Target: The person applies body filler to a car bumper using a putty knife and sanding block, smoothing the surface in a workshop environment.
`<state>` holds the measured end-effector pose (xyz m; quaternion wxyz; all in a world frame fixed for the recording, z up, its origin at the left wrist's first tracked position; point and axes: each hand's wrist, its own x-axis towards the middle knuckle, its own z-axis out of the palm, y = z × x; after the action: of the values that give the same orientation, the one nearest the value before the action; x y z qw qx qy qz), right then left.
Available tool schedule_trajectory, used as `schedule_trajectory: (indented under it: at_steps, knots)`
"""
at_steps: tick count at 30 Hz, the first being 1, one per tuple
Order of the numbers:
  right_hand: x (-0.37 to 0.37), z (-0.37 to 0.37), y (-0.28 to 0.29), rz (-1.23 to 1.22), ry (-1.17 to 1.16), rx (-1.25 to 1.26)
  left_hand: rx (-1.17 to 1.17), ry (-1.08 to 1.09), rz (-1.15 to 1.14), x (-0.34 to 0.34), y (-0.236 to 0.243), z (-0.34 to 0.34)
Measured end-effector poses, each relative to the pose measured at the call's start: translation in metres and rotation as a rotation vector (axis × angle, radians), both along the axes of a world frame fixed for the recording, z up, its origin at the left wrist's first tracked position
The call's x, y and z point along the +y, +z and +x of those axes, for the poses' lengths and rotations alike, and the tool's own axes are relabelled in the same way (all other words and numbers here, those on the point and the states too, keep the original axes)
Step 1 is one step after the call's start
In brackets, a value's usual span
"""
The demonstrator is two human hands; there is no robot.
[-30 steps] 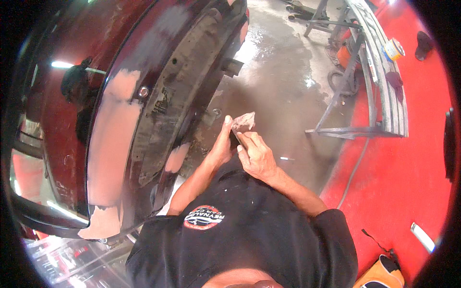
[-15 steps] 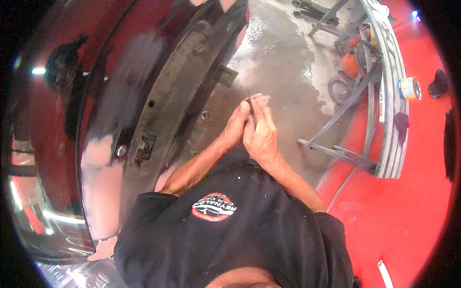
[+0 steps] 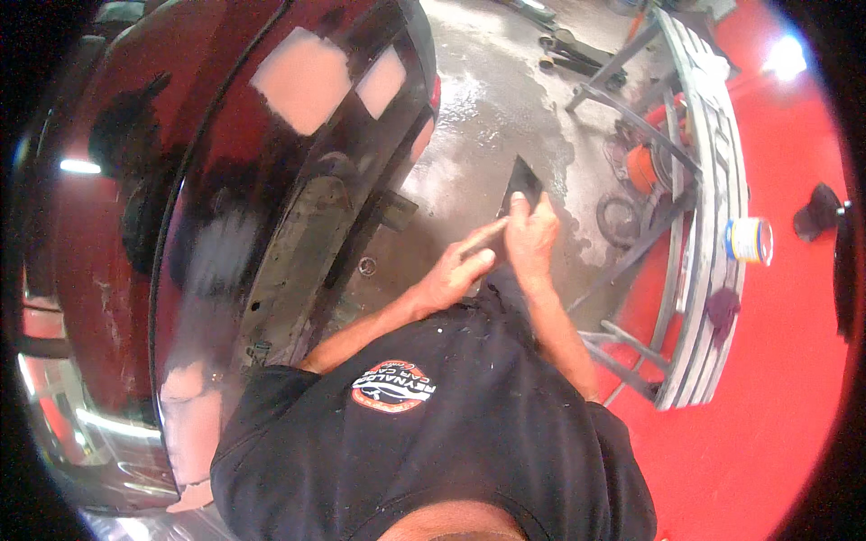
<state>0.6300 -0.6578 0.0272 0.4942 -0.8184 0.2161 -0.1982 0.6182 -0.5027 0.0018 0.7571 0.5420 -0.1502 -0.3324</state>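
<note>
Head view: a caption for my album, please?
Right hand gripping a flat black piece, left hand close by, beside a dark red car with pinkish patches.

Grey concrete floor (image 3: pixel 505 108), glossy wet patches, left of long, slatted, pale-grey stand (image 3: pixel 717 198). Smooth bright-red surface (image 3: pixel 794 307) farther right; white glare (image 3: pixel 787 56), far right.

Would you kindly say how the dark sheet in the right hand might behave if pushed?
The dark sheet looks thin, so it is probably light and may bend. Its pointed corner juts out straight beyond the right hand, suggesting some stiffness.
</note>
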Motion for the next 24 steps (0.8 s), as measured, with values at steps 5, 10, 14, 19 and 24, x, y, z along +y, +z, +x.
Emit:
schedule_trajectory:
  at_steps: [5, 10, 14, 19, 24]
  knots:
    - [-0.053, 0.054, 0.003, 0.151, 0.158, -0.064, 0.161, 0.559, 0.2, -0.052, -0.002, 0.096]
    - [-0.105, 0.112, 0.008, 0.003, 0.707, -0.296, 0.316, 0.673, -0.104, -0.13, -0.031, 0.16]
    - [-0.156, 0.161, 0.011, -0.279, 0.728, -0.292, 0.35, 0.614, -0.347, -0.194, -0.01, 0.19]
    - [-0.195, 0.215, 0.03, -0.103, 0.641, -0.088, 0.288, 0.486, -0.307, -0.225, 0.051, 0.23]
    - [-0.218, 0.255, 0.008, -0.035, 0.685, -0.166, -0.057, 0.535, 0.108, -0.243, 0.016, 0.272]
